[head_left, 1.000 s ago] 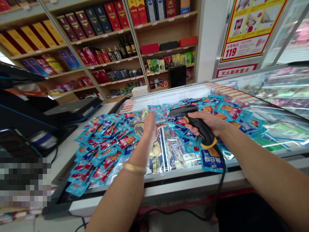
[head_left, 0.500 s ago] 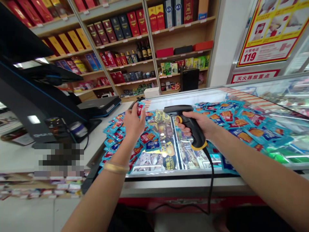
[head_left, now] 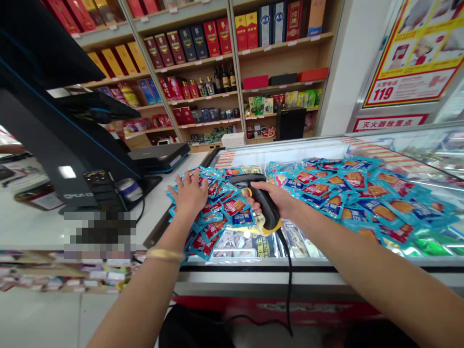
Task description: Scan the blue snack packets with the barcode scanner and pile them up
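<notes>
Nearest me are my bare forearms, a gold bangle (head_left: 165,255) around the left wrist. A black cable (head_left: 290,280) hangs from the scanner past the pale front edge of a glass-topped freezer (head_left: 311,277). My right hand (head_left: 277,197) is wrapped around the grip of a black-and-yellow handheld barcode scanner (head_left: 267,208), its head pointing left towards the heap of sachets there. My left hand (head_left: 190,197) grasps nothing that I can see: it lies palm down over that heap, fingers fanned out; whether anything is pinned beneath the palm I cannot tell.

The left heap of blue snack sachets (head_left: 235,206), with red or dark-blue panels, overlaps on the freezer's glass near its left side. The right heap of like sachets (head_left: 354,180) spreads across the glass beyond my right hand. Between them, under the glass, shows a black-and-yellow food pack (head_left: 266,246).

To the left, on a white counter (head_left: 203,157), stand a dark checkout terminal (head_left: 72,128) and a flat black device (head_left: 159,155). Past the freezer sits a white box (head_left: 234,140), then wooden shelves (head_left: 306,46) with boxed goods and dark bottles (head_left: 225,81). At right is a yellow-bordered poster (head_left: 415,60) reading 119.
</notes>
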A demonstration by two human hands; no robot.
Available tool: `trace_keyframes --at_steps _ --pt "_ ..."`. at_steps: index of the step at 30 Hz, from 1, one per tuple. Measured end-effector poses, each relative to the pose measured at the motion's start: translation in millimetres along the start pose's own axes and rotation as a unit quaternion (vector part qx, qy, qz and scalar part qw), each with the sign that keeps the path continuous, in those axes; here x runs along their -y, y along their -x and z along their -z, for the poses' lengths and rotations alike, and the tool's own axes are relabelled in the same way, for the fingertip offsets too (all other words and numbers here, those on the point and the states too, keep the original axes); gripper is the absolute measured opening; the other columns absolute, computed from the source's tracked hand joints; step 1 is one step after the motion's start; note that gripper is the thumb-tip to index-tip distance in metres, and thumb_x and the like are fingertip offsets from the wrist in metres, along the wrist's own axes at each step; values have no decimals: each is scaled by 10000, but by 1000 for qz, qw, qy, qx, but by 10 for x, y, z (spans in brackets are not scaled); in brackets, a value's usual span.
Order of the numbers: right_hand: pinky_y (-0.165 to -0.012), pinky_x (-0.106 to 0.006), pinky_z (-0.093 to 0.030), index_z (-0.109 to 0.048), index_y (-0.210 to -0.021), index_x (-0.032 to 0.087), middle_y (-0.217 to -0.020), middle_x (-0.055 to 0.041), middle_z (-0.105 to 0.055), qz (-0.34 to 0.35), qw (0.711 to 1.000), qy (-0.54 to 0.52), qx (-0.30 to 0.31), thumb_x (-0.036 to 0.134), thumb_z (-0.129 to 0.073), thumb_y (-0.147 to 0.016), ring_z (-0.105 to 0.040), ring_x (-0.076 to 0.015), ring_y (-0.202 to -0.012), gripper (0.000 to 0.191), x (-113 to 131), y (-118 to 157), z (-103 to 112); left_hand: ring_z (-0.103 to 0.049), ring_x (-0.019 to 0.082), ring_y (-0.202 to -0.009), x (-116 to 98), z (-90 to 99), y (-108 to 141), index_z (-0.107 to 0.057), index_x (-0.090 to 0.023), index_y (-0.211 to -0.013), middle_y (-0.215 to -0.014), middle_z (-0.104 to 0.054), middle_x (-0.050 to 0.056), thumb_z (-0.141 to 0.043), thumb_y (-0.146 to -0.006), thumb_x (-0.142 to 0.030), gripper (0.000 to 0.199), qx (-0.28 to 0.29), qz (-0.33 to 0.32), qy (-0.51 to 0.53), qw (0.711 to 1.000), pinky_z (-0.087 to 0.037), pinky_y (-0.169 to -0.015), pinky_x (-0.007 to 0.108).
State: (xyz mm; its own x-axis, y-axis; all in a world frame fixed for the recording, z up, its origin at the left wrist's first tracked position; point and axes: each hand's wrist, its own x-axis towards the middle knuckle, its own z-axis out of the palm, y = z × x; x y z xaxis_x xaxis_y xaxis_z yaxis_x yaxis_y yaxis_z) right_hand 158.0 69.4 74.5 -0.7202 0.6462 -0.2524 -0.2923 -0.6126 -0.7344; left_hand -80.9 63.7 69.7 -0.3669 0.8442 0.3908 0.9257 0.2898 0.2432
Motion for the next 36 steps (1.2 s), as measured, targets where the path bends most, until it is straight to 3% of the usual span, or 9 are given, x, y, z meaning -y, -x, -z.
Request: trace_keyframes --at_steps 5,8,15,18,20,24,28,33,36 --pt "-412 -178 -435 -574 -843 142 -608 -21 -547 39 999 -11 -4 311 -483 -948 -469 -93 -449 219 273 281 194 -203 389 -1505 -301 -35 138 -457 -198 -1469 -1590 -350 158 -412 -952 -425 566 -103 -78 78 989 -125 -1181 678" --pt "-395 -180 -417 -569 -858 148 -601 -18 -529 87 995 -18 -46 299 -458 -944 -448 -99 -448 205 494 523 396 -313 361 -1466 -667 -161 236 -495 -205 -1424 -1531 -435 168 -501 -924 -421 545 -104 -159 158 969 -227 -1177 628" --pt "-386 -174 -402 -558 -886 173 -640 -9 -491 152 980 -64 -111 314 -481 -916 -408 -92 -450 163 822 1035 1033 -520 287 -1325 -1714 -454 591 -532 -164 -1364 -1403 -574 172 -567 -903 -457 548 70 -304 296 903 -411 -1122 470" --pt "-377 -177 -394 -557 -890 179 -648 -5 -478 172 977 -60 -114 323 -509 -905 -382 -91 -449 153 856 1151 1209 -569 274 -1268 -2044 -539 758 -528 -183 -1376 -1362 -615 144 -564 -900 -467 554 139 -337 297 882 -451 -1083 430" --pt "-369 -180 -389 -554 -888 184 -654 -3 -471 183 975 -55 -116 325 -512 -908 -368 -91 -447 148 865 1177 1254 -588 284 -1240 -2178 -594 823 -527 -175 -1381 -1342 -629 147 -559 -897 -480 573 168 -339 272 885 -467 -1057 429" --pt "-370 -172 -395 -541 -886 188 -655 1 -463 191 971 -83 -120 308 -476 -930 -373 -92 -449 143 863 1139 1230 -604 294 -1211 -2250 -669 841 -592 -155 -1316 -1301 -659 147 -528 -910 -427 493 181 -341 225 895 -463 -1046 426" --pt "-370 -173 -397 -543 -887 176 -652 -3 -469 178 973 -84 -120 320 -471 -932 -382 -89 -446 167 842 1096 1179 -657 264 -1112 -2180 -651 800 -655 -186 -1236 -1208 -712 113 -453 -933 -324 389 191 -335 255 887 -498 -975 382" --pt "-379 -190 -394 -548 -876 184 -648 -6 -481 172 979 -41 -101 332 -524 -912 -391 -94 -452 155 818 1100 1148 -691 257 -940 -2069 -649 697 -703 -193 -1070 -934 -743 93 -400 -955 -302 342 157 -219 330 905 -524 -893 388" --pt "-382 -194 -390 -553 -873 186 -634 -4 -484 171 980 -35 -95 326 -536 -902 -398 -99 -454 144 792 1087 1136 -651 203 -734 -2006 -721 605 -666 -190 -851 -676 -634 27 -419 -953 -342 307 132 -123 436 882 -562 -824 389"
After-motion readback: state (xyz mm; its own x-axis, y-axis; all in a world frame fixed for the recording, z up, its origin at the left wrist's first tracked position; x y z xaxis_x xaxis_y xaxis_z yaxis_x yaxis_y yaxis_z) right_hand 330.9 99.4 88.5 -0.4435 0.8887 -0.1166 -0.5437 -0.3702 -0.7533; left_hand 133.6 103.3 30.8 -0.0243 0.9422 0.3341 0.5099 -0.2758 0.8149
